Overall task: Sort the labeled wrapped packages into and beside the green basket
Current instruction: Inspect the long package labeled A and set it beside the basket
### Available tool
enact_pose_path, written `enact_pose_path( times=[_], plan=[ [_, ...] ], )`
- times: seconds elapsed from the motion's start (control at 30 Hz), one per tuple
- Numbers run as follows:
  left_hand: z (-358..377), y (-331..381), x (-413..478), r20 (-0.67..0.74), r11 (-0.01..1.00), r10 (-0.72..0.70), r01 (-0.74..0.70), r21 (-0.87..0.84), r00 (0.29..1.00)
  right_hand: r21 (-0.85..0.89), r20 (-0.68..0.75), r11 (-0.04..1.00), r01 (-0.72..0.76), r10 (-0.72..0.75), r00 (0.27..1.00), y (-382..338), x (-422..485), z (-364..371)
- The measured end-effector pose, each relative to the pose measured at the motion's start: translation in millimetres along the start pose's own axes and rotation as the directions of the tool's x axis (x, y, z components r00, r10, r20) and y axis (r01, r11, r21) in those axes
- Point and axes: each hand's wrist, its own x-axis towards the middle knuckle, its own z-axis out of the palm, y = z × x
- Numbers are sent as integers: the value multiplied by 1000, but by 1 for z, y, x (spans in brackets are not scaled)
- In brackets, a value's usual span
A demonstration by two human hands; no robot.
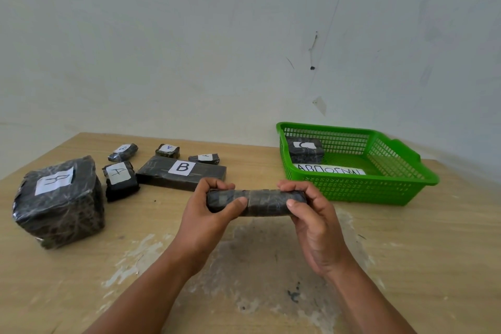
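Both hands up over light wooden table (81, 293), 1 pkg between them. Left hand (208, 206) grips left end of long dark plastic-wrapped bar package (267, 202), fingers curled over top, thumb across near face. Right hand (311, 219) grips right end the same way, thumb tip on near face. Bar lies roughly level, clear of the table; no label seen on the side facing cam. Beyond and right of right hand: 1 green plastic mesh basket (379, 187) on the table, near the fingertips but apart. Inside it, at far-left corner: 1 dark wrapped package w/ white label "C" (306, 149); on basket floor in front of that, 1 white paper strip w/ hand lettering (330, 171), text not fully legible. Left of and beyond left hand: 6 dark wrapped pkgs on table, each w/ white label. Nearest, just beyond left knuckles: flat long package marked "B" (181, 172). Left of that: mid-size package marked "A" (120, 180). Far left: big block package (58, 200), letter unclear. Farthest row, 3 small ones: small package marked "B" (123, 152), small package marked "A" (168, 150), small package w/ label partly hidden (204, 158). Count: 8 pkgs total = 1 held, 1 in basket, 6 on table.
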Motion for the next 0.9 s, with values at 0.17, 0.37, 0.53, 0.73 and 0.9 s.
enact_pose_path(
  times=[0.17, 0.37, 0.53, 0.73, 0.9],
  plan=[
    [4, 0, -3, -46, 994, 71, -66, 90, 996, -27, -17, 999, -30, 30, 999, 2, 0, -1],
    [-2, -2, 0, 75, 986, 42, -29, -164, 996, -1, -3, 997, -77, 77, 997, 1, 1, -2],
    [0, -2, -2, 118, 995, 51, -40, -94, 992, 59, 15, 995, -75, 74, 997, 3, 0, -5],
    [-6, -5, 4, 108, 976, 121, -99, -195, 987, 113, -11, 990, -87, 89, 996, -5, 0, -5],
    [-10, -5, 5, 151, 954, 183, -139, -266, 971, 226, 16, 932, -285, 289, 957, -11, 0, -2]
  ],
)
